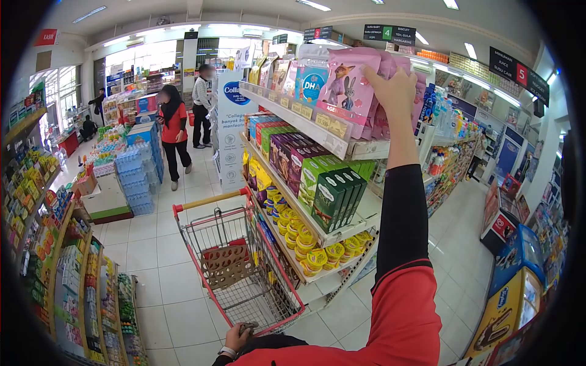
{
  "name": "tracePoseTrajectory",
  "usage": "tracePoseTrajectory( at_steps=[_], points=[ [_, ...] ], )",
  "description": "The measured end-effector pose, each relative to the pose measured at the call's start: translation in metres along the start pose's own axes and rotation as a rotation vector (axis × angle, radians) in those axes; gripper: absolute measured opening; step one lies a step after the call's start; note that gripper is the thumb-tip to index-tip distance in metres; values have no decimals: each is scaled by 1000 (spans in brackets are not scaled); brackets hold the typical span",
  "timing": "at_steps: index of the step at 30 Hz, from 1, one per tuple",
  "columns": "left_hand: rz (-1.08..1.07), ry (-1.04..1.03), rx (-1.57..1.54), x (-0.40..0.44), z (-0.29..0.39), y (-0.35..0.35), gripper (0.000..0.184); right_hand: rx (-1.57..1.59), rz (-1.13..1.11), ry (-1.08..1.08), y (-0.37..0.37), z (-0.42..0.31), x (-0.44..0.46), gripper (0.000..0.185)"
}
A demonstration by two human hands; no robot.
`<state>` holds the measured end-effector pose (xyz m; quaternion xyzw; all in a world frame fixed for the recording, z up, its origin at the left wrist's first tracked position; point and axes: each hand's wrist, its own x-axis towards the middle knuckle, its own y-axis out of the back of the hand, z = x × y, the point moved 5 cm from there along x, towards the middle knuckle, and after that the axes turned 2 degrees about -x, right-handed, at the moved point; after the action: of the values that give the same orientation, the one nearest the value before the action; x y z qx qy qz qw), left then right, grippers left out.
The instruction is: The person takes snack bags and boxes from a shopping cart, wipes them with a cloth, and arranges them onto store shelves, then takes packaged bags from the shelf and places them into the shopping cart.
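My right hand [394, 88] reaches up to the top shelf [317, 125], its fingers bent over the upper edge of a pink pouch [345, 88] with cartoon animals on it. More pink pouches stand behind and beside that one, and a blue DHA pouch [312, 84] is to its left. Low in the view, my left hand [239, 335] is closed at the near rim of a shopping cart [256, 287]; what lies under its fingers is small and dark. The cart holds a brown piece with holes [226, 266] in its upper part.
Green boxes [332, 195] and yellow tubs [314, 256] fill the lower shelves. A person in a red top [173, 125] stands in the aisle, another person [202, 97] behind. Stacked bottles [137, 171] stand left, freezers [506, 305] right.
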<state>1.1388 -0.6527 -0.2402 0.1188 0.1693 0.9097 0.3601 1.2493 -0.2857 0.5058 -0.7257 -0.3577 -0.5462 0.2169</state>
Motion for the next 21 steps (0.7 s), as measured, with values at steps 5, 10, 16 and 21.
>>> tracePoseTrajectory(
  at_steps=[5, 10, 16, 21],
  points=[
    [-11, -9, 21, -3, -1, -3, 31, 108, -57, 35, -22, 13, 10, 82],
    [204, 85, -222, -15, 18, 18, 23, 150, -15, 34, -14, 44, 23, 62],
    [485, 195, -489, -33, -8, 55, 20, 172, 208, -54, 57, 80, 29, 55],
    [633, 376, -829, -44, -18, 71, 20, 366, 153, -176, 136, 97, 6, 42]
  ],
)
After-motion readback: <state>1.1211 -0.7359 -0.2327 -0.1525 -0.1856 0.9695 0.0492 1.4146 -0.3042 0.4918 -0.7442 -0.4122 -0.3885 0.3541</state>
